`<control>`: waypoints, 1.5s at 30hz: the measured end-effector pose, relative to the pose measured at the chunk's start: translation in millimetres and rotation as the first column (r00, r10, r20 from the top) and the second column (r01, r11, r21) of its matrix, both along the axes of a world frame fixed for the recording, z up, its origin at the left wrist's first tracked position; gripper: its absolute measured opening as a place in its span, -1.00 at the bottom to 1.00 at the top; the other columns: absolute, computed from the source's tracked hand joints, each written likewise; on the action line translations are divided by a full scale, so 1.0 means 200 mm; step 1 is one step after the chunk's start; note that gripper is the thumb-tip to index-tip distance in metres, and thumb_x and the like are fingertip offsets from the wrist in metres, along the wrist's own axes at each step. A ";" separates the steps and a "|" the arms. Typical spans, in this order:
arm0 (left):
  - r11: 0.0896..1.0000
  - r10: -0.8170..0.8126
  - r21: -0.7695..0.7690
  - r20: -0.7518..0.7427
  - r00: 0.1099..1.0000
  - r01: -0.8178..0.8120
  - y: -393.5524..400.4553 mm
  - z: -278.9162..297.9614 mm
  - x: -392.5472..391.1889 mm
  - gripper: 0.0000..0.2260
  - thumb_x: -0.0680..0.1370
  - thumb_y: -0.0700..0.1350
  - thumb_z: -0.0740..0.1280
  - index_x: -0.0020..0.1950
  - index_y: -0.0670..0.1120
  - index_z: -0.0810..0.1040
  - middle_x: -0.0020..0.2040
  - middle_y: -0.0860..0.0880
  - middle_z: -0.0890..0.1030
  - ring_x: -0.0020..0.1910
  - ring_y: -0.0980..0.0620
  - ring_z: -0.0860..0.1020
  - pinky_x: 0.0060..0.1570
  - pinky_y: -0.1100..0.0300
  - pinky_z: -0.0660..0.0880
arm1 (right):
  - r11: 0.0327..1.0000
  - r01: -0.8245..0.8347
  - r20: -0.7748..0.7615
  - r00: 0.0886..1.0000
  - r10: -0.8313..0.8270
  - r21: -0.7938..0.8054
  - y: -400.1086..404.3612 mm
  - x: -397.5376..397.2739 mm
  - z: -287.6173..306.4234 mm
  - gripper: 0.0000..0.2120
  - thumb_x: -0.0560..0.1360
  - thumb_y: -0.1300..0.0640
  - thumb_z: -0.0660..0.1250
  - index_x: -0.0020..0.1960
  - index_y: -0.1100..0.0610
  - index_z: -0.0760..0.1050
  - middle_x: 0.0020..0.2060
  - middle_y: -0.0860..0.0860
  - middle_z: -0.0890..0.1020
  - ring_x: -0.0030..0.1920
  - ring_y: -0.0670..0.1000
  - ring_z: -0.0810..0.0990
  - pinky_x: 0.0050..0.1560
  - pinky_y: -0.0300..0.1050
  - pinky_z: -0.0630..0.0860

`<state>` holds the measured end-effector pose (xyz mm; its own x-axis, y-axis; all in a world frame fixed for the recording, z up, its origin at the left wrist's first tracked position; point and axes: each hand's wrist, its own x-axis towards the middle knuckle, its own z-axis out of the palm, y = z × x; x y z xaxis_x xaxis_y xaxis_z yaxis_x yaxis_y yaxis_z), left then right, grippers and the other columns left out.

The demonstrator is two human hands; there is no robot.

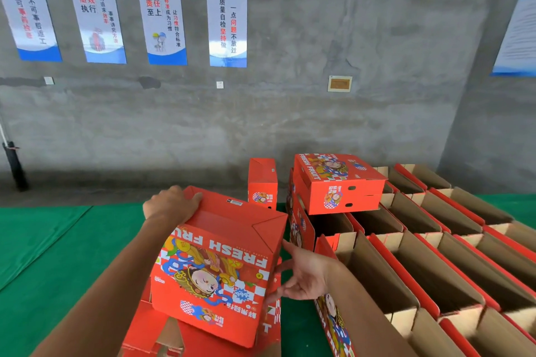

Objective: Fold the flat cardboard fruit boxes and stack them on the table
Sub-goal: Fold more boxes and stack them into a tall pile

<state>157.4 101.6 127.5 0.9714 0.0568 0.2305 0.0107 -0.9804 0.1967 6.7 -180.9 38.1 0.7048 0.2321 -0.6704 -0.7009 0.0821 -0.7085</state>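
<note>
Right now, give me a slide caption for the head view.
Both hands hold a folded red fruit box beside rows of open boxes.

body: two bare forearms | sleeves: none in view | left grip, right grip: ungloved

So the red printed cardboard fruit box with the "FRESH FRUIT" lettering and a cartoon face is already folded up, tilted, its lettering upside down from here. It sits over a pile of flat red cardboard blanks near the front edge. Further back, another folded red box lies on top of rows of open red-and-brown cardboard boxes lined up across the right side of the green surface. A narrow red carton stands upright just beside them.
</note>
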 end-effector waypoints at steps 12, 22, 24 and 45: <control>0.989 -0.029 -0.143 0.100 0.995 0.043 0.04 0.00 -0.09 -0.41 0.57 0.39 0.19 0.25 -0.09 0.52 0.16 -0.14 0.65 0.15 -0.21 0.62 -0.02 0.00 0.47 | 0.914 0.282 0.051 0.950 -0.309 0.291 0.11 -0.08 -0.14 -0.12 0.29 -0.30 0.51 0.44 0.16 0.39 0.06 0.22 0.68 -0.18 0.10 0.71 -0.30 -0.04 0.69; 0.354 -0.232 -0.906 0.154 0.960 0.231 -0.14 0.07 -0.27 -0.43 0.62 0.39 0.11 0.46 0.05 0.43 0.45 -0.18 0.48 0.42 -0.21 0.47 0.44 -0.22 0.36 | 0.855 0.484 0.842 0.527 -0.114 -0.187 0.07 -0.08 0.48 -0.37 0.44 -0.40 0.44 0.44 -0.38 0.31 0.06 0.02 0.60 -0.01 0.16 0.75 0.07 0.10 0.69; 0.125 -0.443 -0.964 0.156 0.883 0.233 -0.33 0.08 -0.38 -0.43 0.54 0.51 0.11 0.39 0.23 0.49 0.30 -0.05 0.63 0.24 -0.17 0.63 0.18 -0.36 0.54 | 0.785 0.563 0.907 0.422 -0.006 -0.257 0.04 -0.09 0.44 -0.34 0.42 -0.46 0.40 0.45 -0.39 0.30 0.16 -0.10 0.53 0.26 0.13 0.63 0.33 0.16 0.55; 0.330 -0.738 -0.828 0.074 0.670 0.454 -1.72 -0.46 -0.96 -0.26 0.69 0.15 0.20 0.68 0.06 -0.23 0.68 0.03 -0.25 0.65 0.02 -0.20 0.60 -0.08 -0.09 | 0.692 0.721 0.653 0.542 -0.530 -0.038 -0.98 -0.66 -0.25 -0.25 0.38 -0.32 0.46 0.47 -0.23 0.23 0.23 0.05 0.65 0.06 0.11 0.75 0.27 0.13 0.57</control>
